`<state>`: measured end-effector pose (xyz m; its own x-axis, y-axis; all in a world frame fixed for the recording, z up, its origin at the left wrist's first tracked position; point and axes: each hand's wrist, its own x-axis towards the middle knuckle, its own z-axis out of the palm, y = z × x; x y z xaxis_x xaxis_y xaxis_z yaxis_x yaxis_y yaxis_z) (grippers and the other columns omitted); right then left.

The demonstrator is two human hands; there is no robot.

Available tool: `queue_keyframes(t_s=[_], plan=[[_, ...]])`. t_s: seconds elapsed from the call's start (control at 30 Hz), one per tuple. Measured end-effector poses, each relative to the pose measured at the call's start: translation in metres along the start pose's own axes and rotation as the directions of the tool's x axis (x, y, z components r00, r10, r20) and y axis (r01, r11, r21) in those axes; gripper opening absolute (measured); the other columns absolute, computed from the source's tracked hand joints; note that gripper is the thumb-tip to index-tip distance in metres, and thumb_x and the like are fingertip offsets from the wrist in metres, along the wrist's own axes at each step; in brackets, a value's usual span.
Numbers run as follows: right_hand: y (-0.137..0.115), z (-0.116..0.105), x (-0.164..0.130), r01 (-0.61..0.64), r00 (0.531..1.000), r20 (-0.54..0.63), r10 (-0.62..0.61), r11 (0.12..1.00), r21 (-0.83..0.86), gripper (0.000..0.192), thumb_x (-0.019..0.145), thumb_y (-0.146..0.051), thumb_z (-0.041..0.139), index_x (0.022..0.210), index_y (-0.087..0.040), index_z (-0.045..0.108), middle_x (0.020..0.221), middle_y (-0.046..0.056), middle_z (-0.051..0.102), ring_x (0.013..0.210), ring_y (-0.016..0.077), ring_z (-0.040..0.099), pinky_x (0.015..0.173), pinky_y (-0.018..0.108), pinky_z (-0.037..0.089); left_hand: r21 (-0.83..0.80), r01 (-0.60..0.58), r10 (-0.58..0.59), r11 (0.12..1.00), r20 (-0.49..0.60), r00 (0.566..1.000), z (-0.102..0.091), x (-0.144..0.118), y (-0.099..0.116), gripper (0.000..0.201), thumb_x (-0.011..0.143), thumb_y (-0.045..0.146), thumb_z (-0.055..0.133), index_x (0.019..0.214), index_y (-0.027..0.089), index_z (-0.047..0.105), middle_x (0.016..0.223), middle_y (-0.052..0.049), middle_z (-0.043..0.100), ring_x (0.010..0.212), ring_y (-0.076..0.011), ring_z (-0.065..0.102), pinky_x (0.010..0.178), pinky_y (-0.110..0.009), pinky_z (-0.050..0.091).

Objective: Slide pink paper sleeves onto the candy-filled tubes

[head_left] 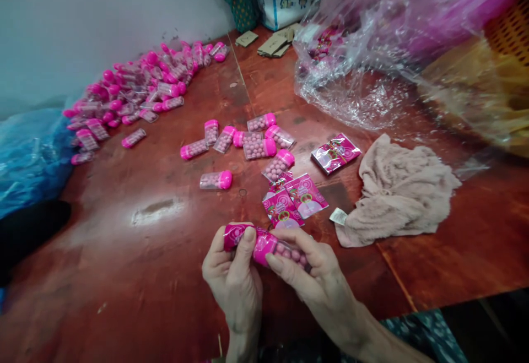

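Note:
Low over the table's near side, my right hand [314,266] grips a clear bottle of pink candy balls [291,254] by its body, its pink cap pointing left. My left hand [235,269] is closed on a printed pink wrapper sleeve [235,235], thumb on top. The wrapper meets the bottle's cap end; whether it goes round the cap I cannot tell. Just beyond lie several loose flat pink wrappers [306,195]. Several capped candy bottles [258,147] are scattered past them, and one bottle [215,180] rests apart on the left.
A large heap of candy bottles [144,85] lies along the wall. To the right are a wrapper stack [335,153], a crumpled beige cloth [400,192] and a big clear plastic bag [355,87]. Cardboard pieces [275,43] sit at the back; blue plastic [33,159] is on the left.

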<state>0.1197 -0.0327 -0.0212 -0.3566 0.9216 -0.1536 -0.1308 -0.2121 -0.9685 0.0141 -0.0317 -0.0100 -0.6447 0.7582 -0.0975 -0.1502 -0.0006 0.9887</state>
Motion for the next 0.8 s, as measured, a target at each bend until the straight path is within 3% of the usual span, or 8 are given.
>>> queue_keyframes(t_s=[0.17,0.27,0.37,0.57,0.8], plan=[[0.002,-0.001,-0.001,-0.053,0.998,-0.018,0.056,0.991,0.121,0.017,0.084,-0.031,0.059,0.098,-0.022,0.061,0.061,-0.005,0.049,0.048,0.0046,0.039,0.043,0.016,0.032,-0.046,0.058,-0.058,0.997,0.007,0.998,0.001,0.004,0.003,0.007,0.064,0.014,0.072,0.069,0.015,0.068,0.059,0.002,0.064,0.053,-0.0073,0.056,0.052,-0.015,0.046],[0.003,-0.005,0.001,-0.178,0.984,0.057,0.169,0.946,0.27,0.023,0.085,-0.033,0.057,0.105,-0.022,0.06,0.058,-0.006,0.049,0.039,0.0022,0.032,0.036,0.016,0.024,-0.069,0.16,-0.156,0.985,0.057,0.986,-0.001,0.008,0.003,0.008,0.061,0.016,0.074,0.068,0.014,0.069,0.06,-0.001,0.065,0.054,-0.0091,0.058,0.053,-0.017,0.048],[0.003,-0.008,0.003,-0.236,0.971,0.119,0.207,0.909,0.344,0.028,0.085,-0.034,0.056,0.11,-0.021,0.058,0.057,-0.006,0.05,0.037,0.0017,0.031,0.034,0.016,0.022,-0.09,0.211,-0.206,0.973,0.06,0.977,-0.003,0.009,0.002,0.008,0.061,0.017,0.074,0.065,0.014,0.068,0.058,0.0,0.064,0.052,-0.0084,0.057,0.053,-0.017,0.047],[-0.001,-0.002,0.0,-0.123,0.992,0.021,0.121,0.981,0.153,0.016,0.083,-0.028,0.06,0.097,-0.02,0.062,0.063,-0.004,0.051,0.053,0.0046,0.043,0.047,0.015,0.033,0.055,-0.005,0.011,0.998,-0.113,0.994,0.001,0.0,0.002,0.015,0.061,0.012,0.074,0.058,0.015,0.06,0.051,0.007,0.055,0.046,-0.0044,0.047,0.045,-0.013,0.042],[0.0,-0.002,0.002,-0.274,0.96,0.151,0.236,0.903,0.331,0.022,0.083,-0.038,0.058,0.091,-0.017,0.056,0.056,-0.006,0.052,0.034,0.0009,0.033,0.033,0.014,0.023,0.041,0.064,-0.059,0.997,-0.126,0.99,0.002,-0.002,0.007,0.018,0.066,0.014,0.071,0.057,0.016,0.056,0.048,0.008,0.049,0.04,-0.0048,0.044,0.039,-0.015,0.04]])
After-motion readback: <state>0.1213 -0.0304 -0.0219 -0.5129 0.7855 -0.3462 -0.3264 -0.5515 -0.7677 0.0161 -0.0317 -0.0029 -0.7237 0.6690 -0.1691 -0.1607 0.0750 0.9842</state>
